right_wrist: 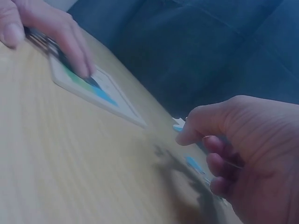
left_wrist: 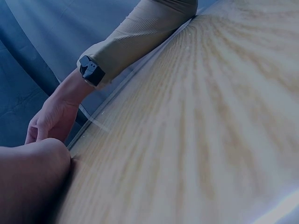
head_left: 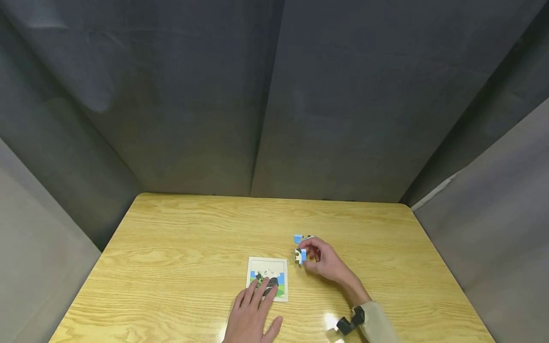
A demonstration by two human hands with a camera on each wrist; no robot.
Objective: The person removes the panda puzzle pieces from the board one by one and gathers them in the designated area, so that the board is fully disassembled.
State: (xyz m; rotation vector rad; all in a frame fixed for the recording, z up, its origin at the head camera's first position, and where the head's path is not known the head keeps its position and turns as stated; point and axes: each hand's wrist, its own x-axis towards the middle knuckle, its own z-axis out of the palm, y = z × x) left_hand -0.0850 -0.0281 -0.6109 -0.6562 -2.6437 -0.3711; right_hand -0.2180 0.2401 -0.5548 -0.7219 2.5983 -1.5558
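Note:
A square jigsaw puzzle board [head_left: 268, 261] with a pale frame lies on the table; its lower part shows a blue, green and black picture, while the upper part is bare. My left hand [head_left: 252, 314] rests on the lower part with fingers spread and nearly straight, covering some of the picture. To the right of the board, my right hand [head_left: 327, 262] pinches a blue, white and black puzzle piece [head_left: 299, 256] between thumb and fingers, just above the table. In the right wrist view, that piece [right_wrist: 178, 125] is mostly hidden behind the thumb.
More blue puzzle pieces [head_left: 298, 238] lie on the table just beyond my right hand, partly covered by it. The wooden table [head_left: 180, 247] is bordered by dark grey curtains [head_left: 201, 119] at the back and sides. A black device [head_left: 351, 321] is strapped at the right wrist.

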